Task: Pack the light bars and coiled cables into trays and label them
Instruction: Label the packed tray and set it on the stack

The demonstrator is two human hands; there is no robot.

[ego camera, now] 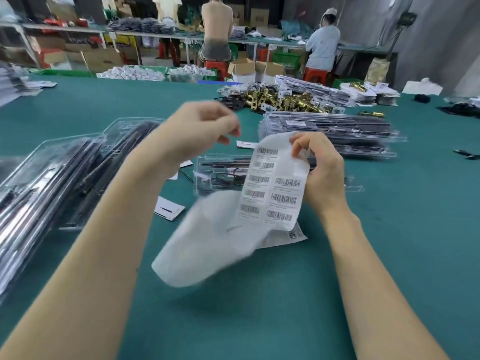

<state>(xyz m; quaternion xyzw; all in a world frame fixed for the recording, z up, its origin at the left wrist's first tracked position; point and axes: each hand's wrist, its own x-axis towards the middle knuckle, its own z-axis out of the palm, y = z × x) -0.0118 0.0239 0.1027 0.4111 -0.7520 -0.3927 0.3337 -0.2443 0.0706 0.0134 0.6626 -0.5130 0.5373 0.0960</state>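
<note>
I see the green table [389,255] under everything. At my left lie two slanting piles of packed trays [44,193], clear shells with dark bars inside; how many in each pile I cannot count. Beyond my right hand stands another stack [330,131] of the same, again too many layers to count, and behind it a heap of brass parts [288,100]. One single tray [220,175] lies flat between my hands, a dark bar and a coiled cable showing through its clear shell. In front of it hangs the label sheet [270,193], two columns of barcode stickers; I count five in the left column and three in the right, with the lower end of the sheet blurred. My right hand [319,172] grips the sheet's top edge, thumb and fingers curled round it. My left hand [207,131] is raised clear of the sheet, fingers bent with the tips drawn together; whether they pinch a sticker I cannot tell
</note>
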